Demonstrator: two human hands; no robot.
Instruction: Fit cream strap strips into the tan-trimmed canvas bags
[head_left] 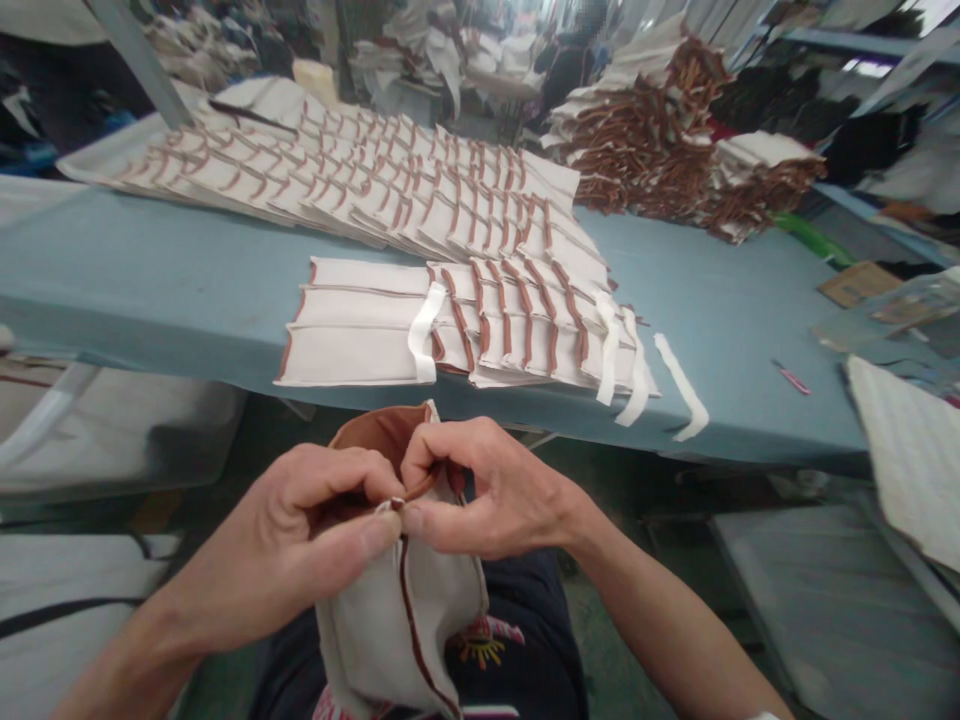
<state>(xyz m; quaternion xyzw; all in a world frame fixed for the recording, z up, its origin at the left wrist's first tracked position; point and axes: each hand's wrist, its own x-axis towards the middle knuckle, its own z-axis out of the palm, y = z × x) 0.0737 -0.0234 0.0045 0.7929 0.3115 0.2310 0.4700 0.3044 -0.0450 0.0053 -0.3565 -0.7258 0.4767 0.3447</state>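
Between my hands, above my lap, is a sewn fabric piece (371, 625), off-white outside with a brown lining showing at its open top edge. A dark brown seam runs down its side. My left hand (322, 520) pinches the edge at the top of that seam between thumb and forefinger. Close against it, my right hand (476, 485) pinches the same edge from the other side. The fingertips of both hands nearly touch, and they hide the exact spot they grip. Below, the fabric piece hangs loose and bends over my dark clothing.
Ahead is a blue-covered table (225, 270) with overlapping rows of white panels (356, 350) edged in brown. White strips (679, 385) lie on and beside them. A tall stack of brown-and-white pieces (637, 130) stands at the back right, and a small pink-handled tool (791, 378) lies at right.
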